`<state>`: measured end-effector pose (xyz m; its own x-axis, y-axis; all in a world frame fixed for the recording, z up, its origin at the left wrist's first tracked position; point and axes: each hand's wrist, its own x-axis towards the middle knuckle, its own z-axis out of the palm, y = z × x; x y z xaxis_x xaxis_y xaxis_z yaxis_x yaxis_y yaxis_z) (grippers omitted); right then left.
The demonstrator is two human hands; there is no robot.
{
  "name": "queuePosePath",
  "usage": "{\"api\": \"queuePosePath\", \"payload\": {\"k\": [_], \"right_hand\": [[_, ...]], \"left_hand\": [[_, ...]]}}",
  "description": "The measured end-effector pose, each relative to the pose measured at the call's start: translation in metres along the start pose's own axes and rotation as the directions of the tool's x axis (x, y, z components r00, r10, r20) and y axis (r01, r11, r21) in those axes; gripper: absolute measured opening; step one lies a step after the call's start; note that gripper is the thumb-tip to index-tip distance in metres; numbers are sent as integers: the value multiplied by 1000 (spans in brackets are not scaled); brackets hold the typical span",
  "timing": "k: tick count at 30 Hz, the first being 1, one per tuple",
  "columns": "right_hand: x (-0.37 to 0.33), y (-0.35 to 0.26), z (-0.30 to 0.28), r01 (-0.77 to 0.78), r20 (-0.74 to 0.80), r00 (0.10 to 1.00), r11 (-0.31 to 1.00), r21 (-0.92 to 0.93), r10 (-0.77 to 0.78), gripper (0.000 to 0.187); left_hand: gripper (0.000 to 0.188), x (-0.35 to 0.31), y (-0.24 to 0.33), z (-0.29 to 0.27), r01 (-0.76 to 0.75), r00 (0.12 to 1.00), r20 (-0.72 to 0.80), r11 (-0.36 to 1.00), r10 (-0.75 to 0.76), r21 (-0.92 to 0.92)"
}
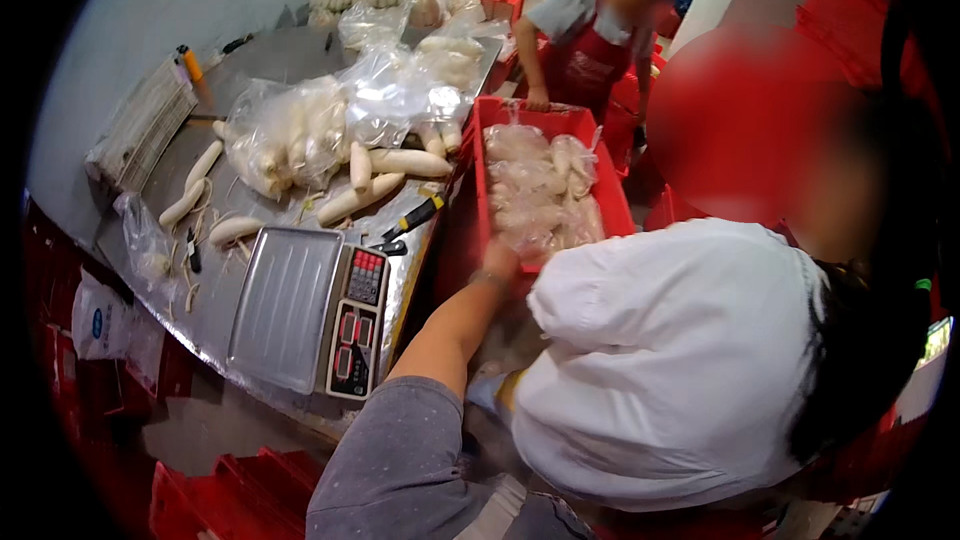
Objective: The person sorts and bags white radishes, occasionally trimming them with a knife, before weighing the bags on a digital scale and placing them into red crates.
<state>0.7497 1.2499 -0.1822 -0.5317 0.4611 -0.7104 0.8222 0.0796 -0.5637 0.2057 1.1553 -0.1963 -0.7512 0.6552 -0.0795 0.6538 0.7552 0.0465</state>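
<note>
My left arm, in a short grey sleeve, reaches forward to a red plastic crate (612, 190). At the crate's near left corner, my left hand (500, 260) is closed at the rim, its fingers partly hidden and blurred. Clear bags of pale, thick pieces (530, 185), which look like white radish, fill the crate. My right hand is out of sight. A person in a white top (670, 350) leans in close on the right and covers the crate's near right side. Across the crate, a person in a red apron (590, 50) has one hand on the far rim.
On the metal table (270, 60) at left lie loose white radishes (362, 198), bagged radishes (290, 130), a digital scale (300, 310) and a yellow-black knife (415, 217). A white rack (142, 125) stands by the wall. Red crates (235, 495) stand at lower left.
</note>
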Motion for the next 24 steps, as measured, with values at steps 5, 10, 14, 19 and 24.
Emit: {"api": "queuePosePath", "payload": {"k": [5,10,14,19,24], "right_hand": [[5,20,7,5,67,998,1000,10,-6,28],[15,60,13,18,192,981,999,29,-23,28],[28,79,17,-11,298,955,1000,22,4,27],[37,90,51,-85,359,933,984,158,23,27],[75,95,57,-86,541,840,994,65,37,26]], "left_hand": [[56,-47,-2,-3,32,999,-37,994,-36,-105],[73,-171,-19,-38,-27,988,-157,975,-8,-220],[69,-302,-31,-65,-9,975,-217,960,-54,-278],[69,-379,-26,-84,157,956,-183,928,-229,-338],[67,-441,-12,-82,298,881,-229,863,-413,-407]]}}
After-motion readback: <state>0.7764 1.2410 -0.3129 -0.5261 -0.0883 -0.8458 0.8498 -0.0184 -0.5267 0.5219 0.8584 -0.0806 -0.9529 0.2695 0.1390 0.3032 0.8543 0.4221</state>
